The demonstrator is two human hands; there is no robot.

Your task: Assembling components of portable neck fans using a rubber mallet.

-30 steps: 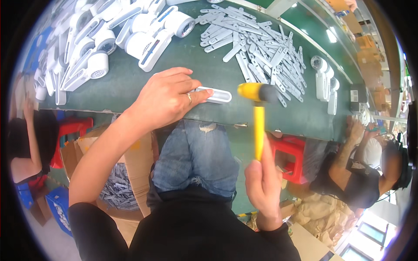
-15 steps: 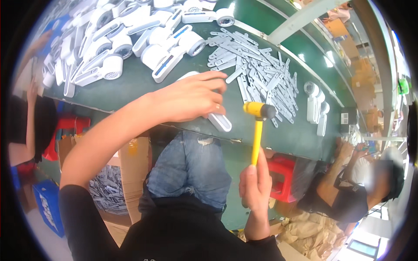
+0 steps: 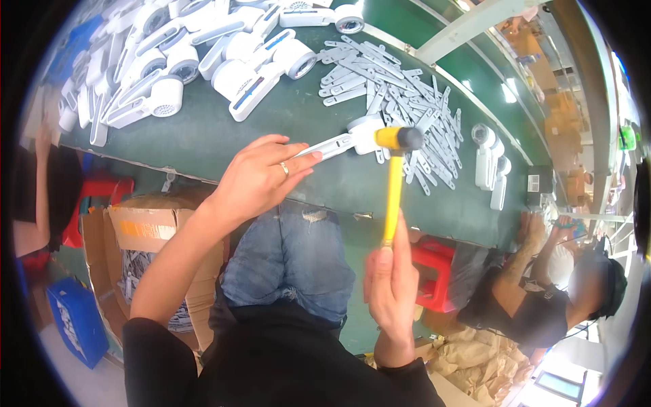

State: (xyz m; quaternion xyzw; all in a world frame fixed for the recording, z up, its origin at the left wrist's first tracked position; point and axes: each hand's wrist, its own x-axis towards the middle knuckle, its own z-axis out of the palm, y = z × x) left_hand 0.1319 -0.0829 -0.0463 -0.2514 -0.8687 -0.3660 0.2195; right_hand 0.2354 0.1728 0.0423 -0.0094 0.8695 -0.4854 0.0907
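Note:
My left hand (image 3: pixel 260 175) grips the handle end of a white device with a long handle and a round head (image 3: pixel 332 146), held over the table's near part. The device's handle slants up to the right, its head at the far end. My right hand (image 3: pixel 393 288) is wrapped round the yellow handle of a mallet (image 3: pixel 393 193), whose head has one yellow and one black end. The mallet head overlaps the edge of the device's round head in view; whether they touch I cannot tell. Behind them lies a heap of thin grey strips (image 3: pixel 407 102).
Many similar white devices (image 3: pixel 254 88) are piled at the table's far left. A few more (image 3: pixel 485 159) stand at the right. An open carton (image 3: pixel 146 227) with grey parts is left of my legs. Another person (image 3: pixel 536 292) sits at the right, near a red stool (image 3: pixel 434 275).
My left hand has drawn back left, and the device has swung round so its head now points right. The mallet has risen slightly toward that head, still in my right hand.

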